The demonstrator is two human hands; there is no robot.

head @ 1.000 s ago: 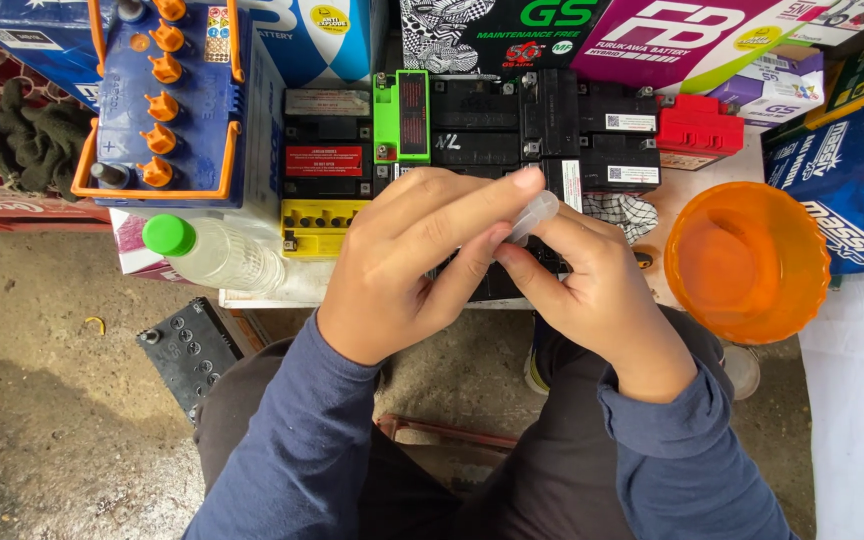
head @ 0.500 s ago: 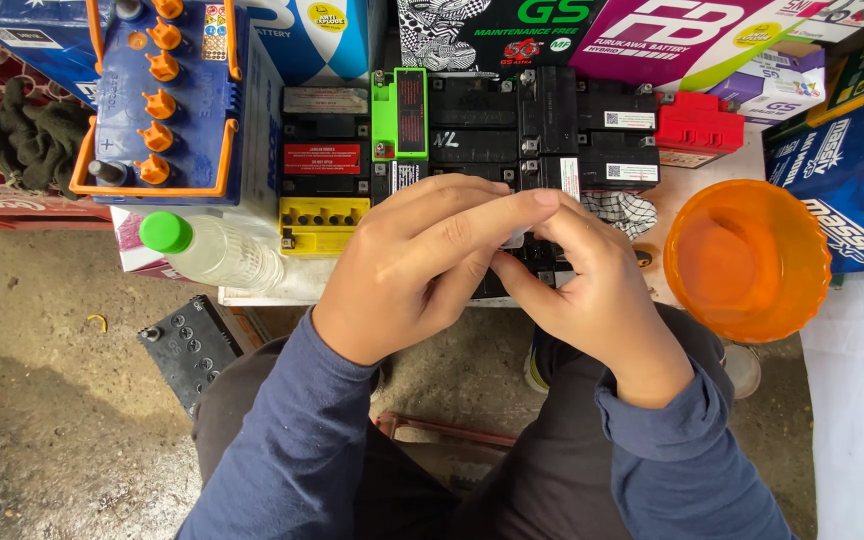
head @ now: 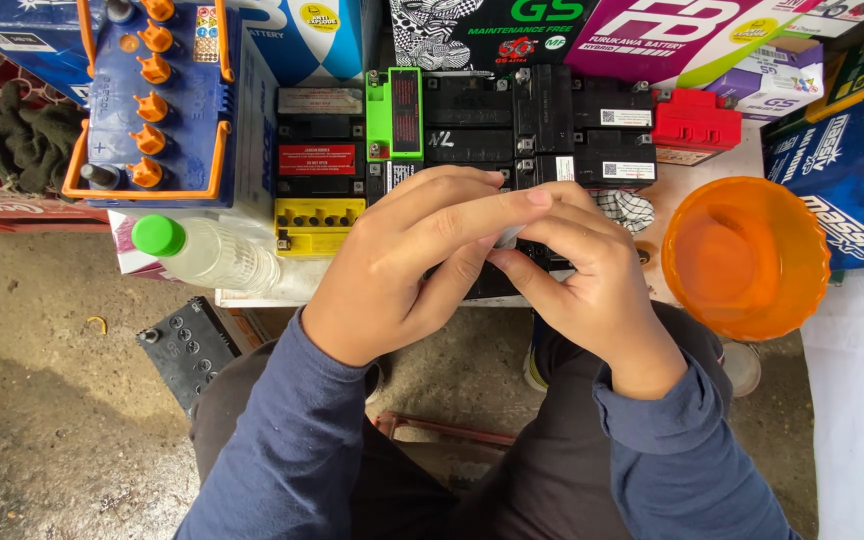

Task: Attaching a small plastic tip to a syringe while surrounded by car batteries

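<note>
1. Where the two hands meet over the front edge of the low table [head: 272, 290], a small pale, translucent piece [head: 508, 238] shows between the fingertips; only a sliver is visible, so its long axis and heading cannot be told.
2. Left hand [head: 407, 265] lies across the top, fingers extended toward the right, forefinger tip pressed onto the pale piece.
3. Right hand [head: 592, 285] curls in from the right, fingers bent, pinching the same piece from below; both hands grasp it together.
4. Directly beneath the hands sits a black battery [head: 482, 285], mostly covered.
5. Behind the hands, a row of small black batteries [head: 552, 125] carries white rectangular labels; one bright green battery [head: 395, 112] with a dark red panel stands at its left end.
6. Left of these is a stack of units with a red label, and a yellow battery [head: 318, 225] lies at the front.
7. A small red battery [head: 694, 122] sits at the right end of the row.
8. An orange plastic bowl [head: 747, 255] rests to the right of the right hand, near but apart.
9. A clear bottle with a green cap [head: 202, 250] lies on its side to the left, cap pointing left.
10. A large blue battery with orange caps [head: 157, 95] stands at far left.
11. Cartons [head: 672, 35] in black, magenta and blue line the back and right edges.
</note>
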